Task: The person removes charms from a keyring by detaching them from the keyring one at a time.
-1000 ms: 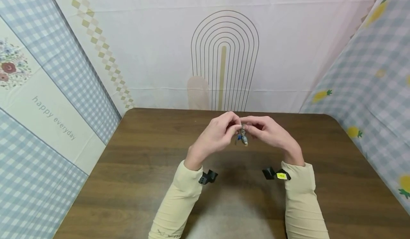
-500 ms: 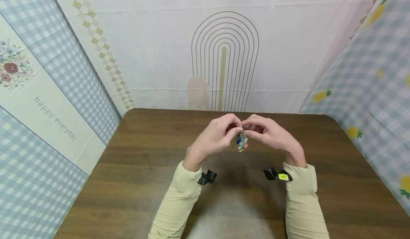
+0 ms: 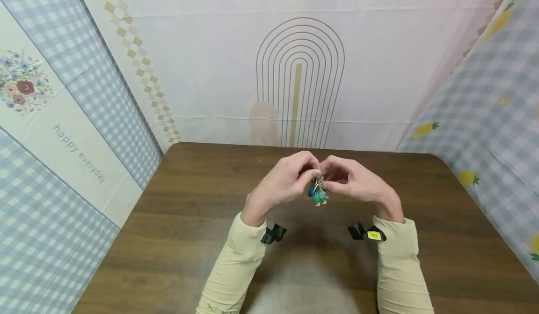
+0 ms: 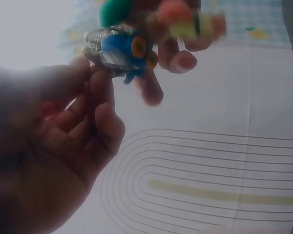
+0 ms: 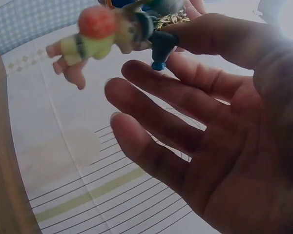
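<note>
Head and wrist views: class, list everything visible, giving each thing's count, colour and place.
Green charm: one, green, below the fingertips
Blue charm: one, blue and orange, beside it
Figurine: one, yellow and red, hanging alongside
Chain: count unclear, gold-coloured, among charms
Table: one, brown, underneath
Arch-print cloth: one, white, behind
Gingham cloth: one, blue-white, left
Fruit-print cloth: one, blue-white, right
Wristbands: two, black, at cuffs
Sleeves: two, cream, forearms
Left hand: one, pinching charms
Right hand: one, pinching charms
</note>
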`<state>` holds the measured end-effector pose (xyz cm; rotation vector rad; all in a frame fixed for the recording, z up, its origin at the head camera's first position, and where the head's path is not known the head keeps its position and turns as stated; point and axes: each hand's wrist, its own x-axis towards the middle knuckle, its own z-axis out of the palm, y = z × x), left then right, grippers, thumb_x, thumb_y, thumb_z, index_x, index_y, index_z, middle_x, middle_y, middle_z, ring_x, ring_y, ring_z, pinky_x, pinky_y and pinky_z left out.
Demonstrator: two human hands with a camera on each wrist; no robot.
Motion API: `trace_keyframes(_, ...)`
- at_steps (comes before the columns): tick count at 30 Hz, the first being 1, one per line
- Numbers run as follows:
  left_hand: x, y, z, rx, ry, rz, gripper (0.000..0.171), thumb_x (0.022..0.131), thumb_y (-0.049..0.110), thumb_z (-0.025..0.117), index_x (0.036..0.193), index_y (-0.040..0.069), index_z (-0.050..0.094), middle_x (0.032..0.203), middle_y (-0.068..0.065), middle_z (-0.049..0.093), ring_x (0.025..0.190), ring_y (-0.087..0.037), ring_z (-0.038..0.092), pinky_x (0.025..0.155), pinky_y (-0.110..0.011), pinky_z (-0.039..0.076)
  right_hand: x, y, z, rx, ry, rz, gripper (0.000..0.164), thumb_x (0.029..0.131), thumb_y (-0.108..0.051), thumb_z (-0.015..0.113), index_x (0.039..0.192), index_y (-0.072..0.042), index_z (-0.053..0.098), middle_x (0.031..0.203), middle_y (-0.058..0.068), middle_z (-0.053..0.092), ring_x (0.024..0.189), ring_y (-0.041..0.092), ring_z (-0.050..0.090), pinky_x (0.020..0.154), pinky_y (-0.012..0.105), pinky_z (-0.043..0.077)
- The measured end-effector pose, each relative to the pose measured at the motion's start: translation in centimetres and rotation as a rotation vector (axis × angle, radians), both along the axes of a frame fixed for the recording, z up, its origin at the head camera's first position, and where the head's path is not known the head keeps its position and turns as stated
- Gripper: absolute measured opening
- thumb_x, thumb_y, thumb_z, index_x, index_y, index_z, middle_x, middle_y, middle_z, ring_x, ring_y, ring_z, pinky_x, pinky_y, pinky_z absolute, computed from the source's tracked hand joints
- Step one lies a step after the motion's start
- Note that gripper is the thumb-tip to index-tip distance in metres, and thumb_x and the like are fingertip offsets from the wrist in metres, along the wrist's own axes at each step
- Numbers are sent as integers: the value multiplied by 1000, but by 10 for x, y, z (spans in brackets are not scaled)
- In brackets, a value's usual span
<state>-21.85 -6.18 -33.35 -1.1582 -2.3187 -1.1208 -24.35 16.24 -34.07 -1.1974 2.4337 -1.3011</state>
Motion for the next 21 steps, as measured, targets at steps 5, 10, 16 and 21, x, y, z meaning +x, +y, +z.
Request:
trace_keyframes(5,-1,1,1,8,51,34,5,93,10,65,93,7,61,89,-3,60,79,-9,53,71,-16,46,-3,1,0,-45,67,-24,14,89,-7,70,94,-14,59,94,2,64,78,11,62,67,26,54)
trace_keyframes(10,-5,1,1,14,89,53,5,94,10,65,93,7,61,89,-3,58,79,-10,52,71,-17,46,-5,5,2,-23,87,-75,23,90,-5,67,110,-12,58,90,3,59,72,12,55,62,24,49)
trace_keyframes(16,-9,1,0,-5,97,85,5,93,9,65,92,6,61,88,-4,59,79,-11,53,71,-18,46,-7,10,5,50,124,-115,27,92,-2,58,110,-21,64,88,-2,59,69,12,52,60,25,45)
trace_keyframes(21,-12,3,0,-25,90,105,6,93,8,66,91,6,60,88,-4,58,78,-11,53,70,-19,46,-7,9,7,81,107,-142,14,93,-6,59,97,-19,60,81,-1,57,65,12,53,56,26,47)
